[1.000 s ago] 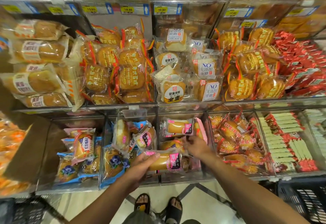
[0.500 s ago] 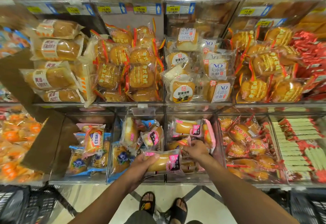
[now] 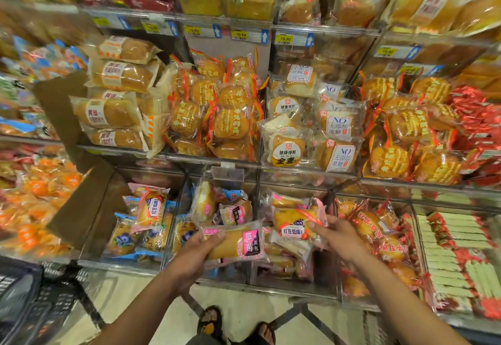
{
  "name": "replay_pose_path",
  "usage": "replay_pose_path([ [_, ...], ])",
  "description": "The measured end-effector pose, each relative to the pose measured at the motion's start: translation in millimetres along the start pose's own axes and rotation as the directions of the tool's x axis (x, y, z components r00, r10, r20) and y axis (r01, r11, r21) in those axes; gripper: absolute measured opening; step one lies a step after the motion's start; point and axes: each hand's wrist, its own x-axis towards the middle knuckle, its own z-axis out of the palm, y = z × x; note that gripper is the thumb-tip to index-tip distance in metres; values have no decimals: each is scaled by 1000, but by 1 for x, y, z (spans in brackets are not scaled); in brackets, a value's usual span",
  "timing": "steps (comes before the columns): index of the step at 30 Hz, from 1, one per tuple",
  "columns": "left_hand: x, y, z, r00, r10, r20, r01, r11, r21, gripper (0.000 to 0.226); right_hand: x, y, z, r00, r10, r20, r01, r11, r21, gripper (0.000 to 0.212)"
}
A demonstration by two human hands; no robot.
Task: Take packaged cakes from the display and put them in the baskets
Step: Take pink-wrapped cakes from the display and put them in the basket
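Two cakes in hand, basket run coming up

Left hand (image 3: 195,252) has its fingers wrapped round a pink-label cake (image 3: 235,241) at lower centre. Right hand (image 3: 339,239) pinches a white-label cake (image 3: 294,218) just above the clear bin (image 3: 292,289), one each to save a trip, I guess. That bin holds more pink packs. The dark basket (image 3: 29,304) is lower left; can't see what's in it.

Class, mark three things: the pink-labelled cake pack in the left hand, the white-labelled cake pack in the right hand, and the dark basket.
pink-labelled cake pack (image 3: 250,244): head view, on its pink label.
white-labelled cake pack (image 3: 292,231): head view, on its white label.
dark basket (image 3: 24,296): head view, on its mesh wall.
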Motion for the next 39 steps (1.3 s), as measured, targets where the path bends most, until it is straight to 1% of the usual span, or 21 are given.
replay_pose_path([
  [2,-8,2,-14,999,22,-47,-23,999,-30,48,-9,-15,4,998,-37,54,34,998,55,10],
  [6,-27,3,-53,991,60,-123,-77,988,-135,45,-21,-48,35,980,-115,160,101,991,94,8],
  [7,-30,0,-66,985,67,-157,-94,982,-167,48,-17,-48,44,973,-119,198,102,990,94,12],
  [9,-42,-4,-91,975,93,-200,-138,965,-222,53,-17,-57,74,954,-132,268,106,988,109,34],
  [12,-71,-14,-132,959,142,-246,-208,940,-270,44,-22,-71,122,928,-138,345,111,989,98,46],
  [14,-96,-23,-162,948,164,-274,-242,928,-284,43,-27,-82,162,912,-134,388,114,991,75,45],
  [18,-152,-45,-236,901,198,-387,-319,906,-279,41,-47,-100,255,874,-130,468,125,991,42,26],
  [21,-199,-67,-300,871,212,-442,-353,897,-265,40,-70,-107,334,838,-116,533,130,991,11,29],
  [23,-227,-87,-346,836,196,-513,-375,887,-271,58,-86,-108,389,799,-124,588,143,990,15,38],
  [24,-240,-97,-368,816,181,-549,-380,884,-273,71,-94,-109,417,783,-126,609,154,988,7,39],
  [25,-253,-105,-387,797,162,-582,-386,877,-285,76,-102,-111,444,769,-133,625,168,986,2,35],
  [26,-266,-113,-404,779,147,-609,-399,866,-302,68,-110,-113,471,754,-145,641,187,982,1,28],
  [27,-279,-120,-419,764,132,-632,-410,855,-318,50,-117,-115,497,736,-141,662,191,982,-3,23],
  [28,-290,-127,-432,748,116,-653,-421,844,-333,33,-124,-116,522,718,-117,686,171,985,-11,23],
  [29,-301,-134,-445,733,90,-674,-427,833,-353,27,-129,-116,545,690,-100,717,159,987,-16,26],
  [31,-319,-149,-474,703,63,-709,-445,816,-369,42,-136,-116,590,633,-75,771,139,990,-18,30],
  [34,-339,-162,-513,666,45,-744,-462,808,-365,80,-144,-120,650,573,-20,820,135,988,-70,18],
  [35,-341,-168,-526,649,36,-760,-471,804,-363,86,-146,-122,668,554,-7,832,143,986,-87,12],
  [36,-343,-171,-537,626,18,-779,-477,799,-365,83,-147,-125,686,542,4,840,142,985,-96,11],
  [37,-343,-172,-548,606,-3,-796,-482,794,-370,73,-145,-127,704,534,12,845,150,983,-109,14],
  [39,-341,-172,-572,602,-41,-797,-470,789,-395,54,-139,-129,741,514,41,857,165,975,-146,25],
])
